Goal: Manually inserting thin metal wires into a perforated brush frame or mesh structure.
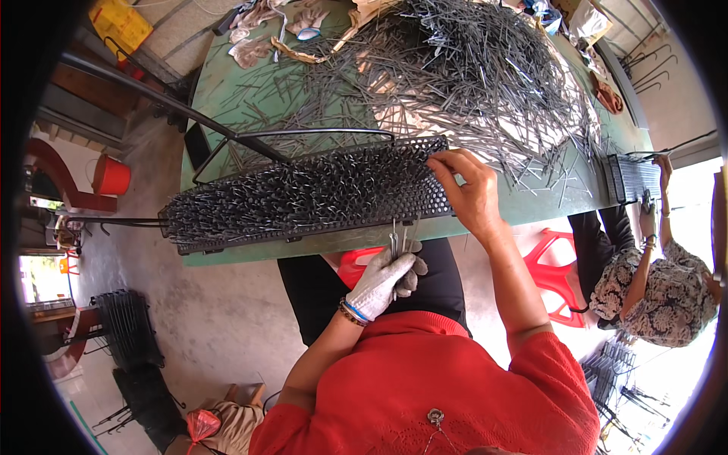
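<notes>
A long black perforated metal rack (421,199) lies along the front of the table. Dark thin metal rods (296,186) stand packed upright over most of it, while bare holes show toward its right end. My left hand (385,282), in a pale work glove, is closed around a few thin metal rods (395,240) just in front of the rack. Bare, my right hand (469,186) is over the rack's right end with thumb and forefinger pinched together. Whatever that pinch holds is too small to make out.
Loose rods (493,61) are heaped across the green table (205,125). Black bars (174,102) rise from the rack toward the left. Red stools (552,277) stand below the table edge. At right, another person (652,292) works at a second perforated rack (634,179).
</notes>
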A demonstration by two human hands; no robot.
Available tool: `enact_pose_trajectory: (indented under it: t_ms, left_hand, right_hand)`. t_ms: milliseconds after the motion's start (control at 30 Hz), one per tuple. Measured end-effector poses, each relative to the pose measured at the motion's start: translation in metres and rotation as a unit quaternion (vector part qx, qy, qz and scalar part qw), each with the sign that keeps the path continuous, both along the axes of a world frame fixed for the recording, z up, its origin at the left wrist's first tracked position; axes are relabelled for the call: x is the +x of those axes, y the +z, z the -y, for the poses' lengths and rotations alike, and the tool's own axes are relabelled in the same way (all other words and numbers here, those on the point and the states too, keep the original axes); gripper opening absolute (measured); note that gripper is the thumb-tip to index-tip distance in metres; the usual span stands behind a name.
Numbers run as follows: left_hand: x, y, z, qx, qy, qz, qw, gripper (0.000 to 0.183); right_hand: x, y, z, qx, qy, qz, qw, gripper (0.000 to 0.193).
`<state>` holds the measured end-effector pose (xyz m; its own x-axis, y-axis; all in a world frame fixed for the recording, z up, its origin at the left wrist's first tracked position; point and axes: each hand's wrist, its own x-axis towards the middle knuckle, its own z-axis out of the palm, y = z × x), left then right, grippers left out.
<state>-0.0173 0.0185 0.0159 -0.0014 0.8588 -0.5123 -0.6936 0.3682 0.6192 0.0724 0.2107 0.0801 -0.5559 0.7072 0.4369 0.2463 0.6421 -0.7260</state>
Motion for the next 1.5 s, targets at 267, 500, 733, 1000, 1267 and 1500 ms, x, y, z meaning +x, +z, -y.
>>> enact_pose_trajectory:
  t_ms: [267, 500, 733, 1000, 1267, 1500]
  left_hand:
    - [0.000, -0.003, 0.001, 0.001, 0.003, 0.006, 1.000, 0.026]
    - [0.000, -0.004, 0.001, 0.003, 0.001, 0.004, 1.000, 0.026]
    - [-0.002, -0.008, 0.002, 0.009, -0.002, 0.023, 1.000, 0.027]
    - [-0.001, -0.004, 0.002, 0.000, 0.001, 0.017, 1.000, 0.026]
    - [-0.001, -0.006, 0.002, 0.002, 0.004, 0.017, 1.000, 0.026]
    - [-0.003, -0.006, 0.001, -0.003, 0.001, 0.021, 1.000, 0.025]
  right_hand:
    - [-0.006, 0.001, 0.001, 0.038, 0.039, 0.007, 0.998, 0.010]
    - [-0.007, -0.001, 0.009, 0.104, 0.037, -0.006, 0.994, 0.012]
    - [-0.009, -0.006, 0.005, 0.138, 0.014, 0.006, 0.990, 0.012]
    - [-0.011, -0.007, 0.004, 0.135, 0.020, -0.003, 0.991, 0.013]
    - [-0.011, -0.010, 0.002, 0.102, 0.007, -0.011, 0.995, 0.012]
    - [-0.010, -0.016, 0.000, 0.101, -0.013, -0.023, 0.995, 0.012]
